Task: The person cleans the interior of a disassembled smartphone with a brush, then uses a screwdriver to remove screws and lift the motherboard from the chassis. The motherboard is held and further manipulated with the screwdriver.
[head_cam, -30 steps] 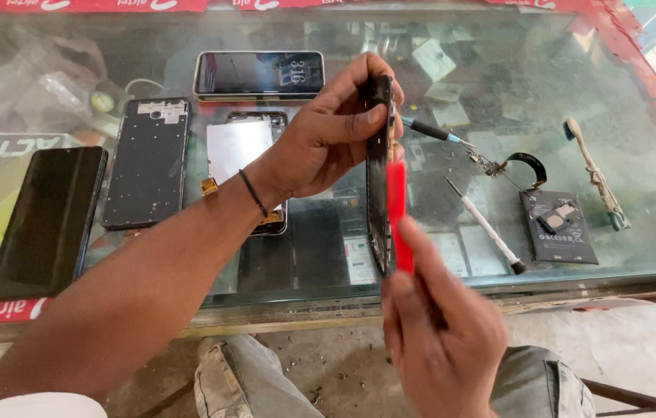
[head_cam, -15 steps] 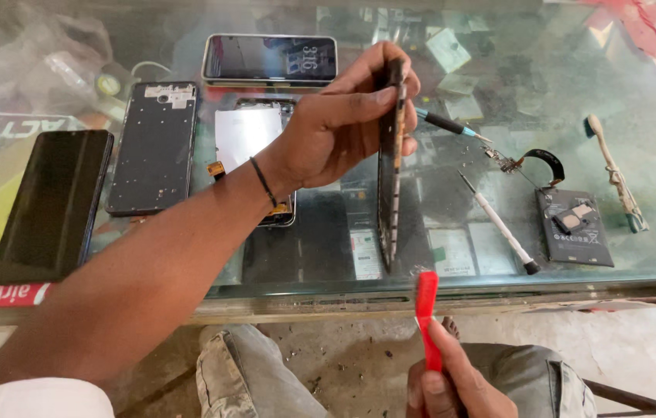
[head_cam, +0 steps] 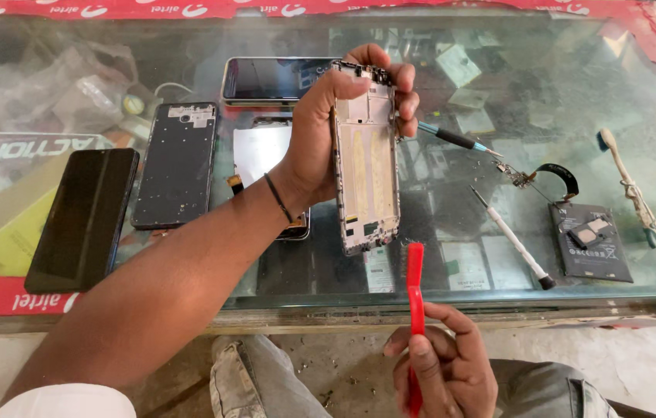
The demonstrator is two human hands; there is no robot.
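1. My left hand point(head_cam: 320, 131) is clamped on a phone frame point(head_cam: 365, 159), thumb on one long edge and fingertips point(head_cam: 404, 85) curled over the other, holding it upright above the glass counter point(head_cam: 513, 70) with its gold inner face turned to me.
2. My right hand point(head_cam: 440, 371) is closed around a red plastic pry tool point(head_cam: 415, 294), low at 6 o'clock from the frame; the tip points up, just short of the frame's bottom edge and not touching it.
3. At 9 o'clock from the frame lie a dark back cover point(head_cam: 174, 164) and, further out, a black phone point(head_cam: 84, 217).
4. At 11 o'clock, another phone point(head_cam: 270, 79) lies flat on the counter.
5. At 3 o'clock I see a screwdriver point(head_cam: 455, 139), a white-handled tool point(head_cam: 510, 238), a battery point(head_cam: 592, 241) and a toothbrush point(head_cam: 628, 186), all well apart from my hands.
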